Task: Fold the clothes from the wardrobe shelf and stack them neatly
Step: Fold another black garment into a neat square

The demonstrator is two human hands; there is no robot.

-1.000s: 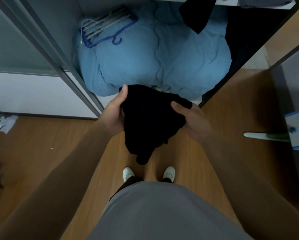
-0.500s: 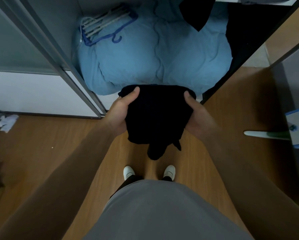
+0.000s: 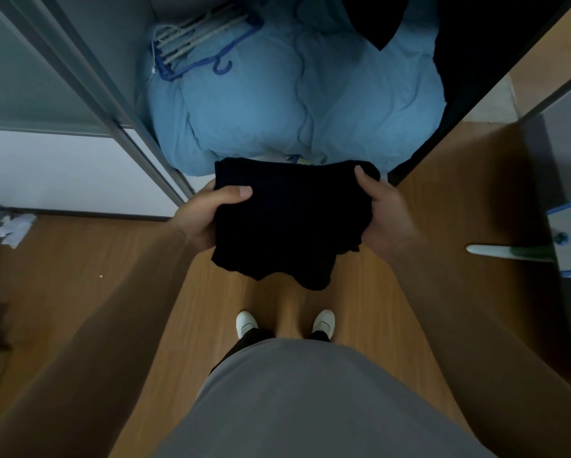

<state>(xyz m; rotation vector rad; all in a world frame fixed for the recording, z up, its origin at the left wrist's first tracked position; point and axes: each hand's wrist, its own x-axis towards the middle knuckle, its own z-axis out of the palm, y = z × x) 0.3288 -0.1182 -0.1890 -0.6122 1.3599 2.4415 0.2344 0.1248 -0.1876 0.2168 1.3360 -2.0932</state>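
Black garment (image 3: 290, 219), part-folded, held mid-air below blue bedding (image 3: 277, 104) at 12 o'clock; left hand (image 3: 201, 223) at 9 and right hand (image 3: 390, 219) at 3, fingers clamped on its edges; risk: loose flap at 6 likely slips unfolded if grip slackens.

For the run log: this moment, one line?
folding | left hand grips black garment | right hand grips black garment | not stacked

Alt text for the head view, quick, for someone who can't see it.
The left hand and right hand grip a black garment by its sides before an open wardrobe. Inside lies a blue duvet with hangers on top.
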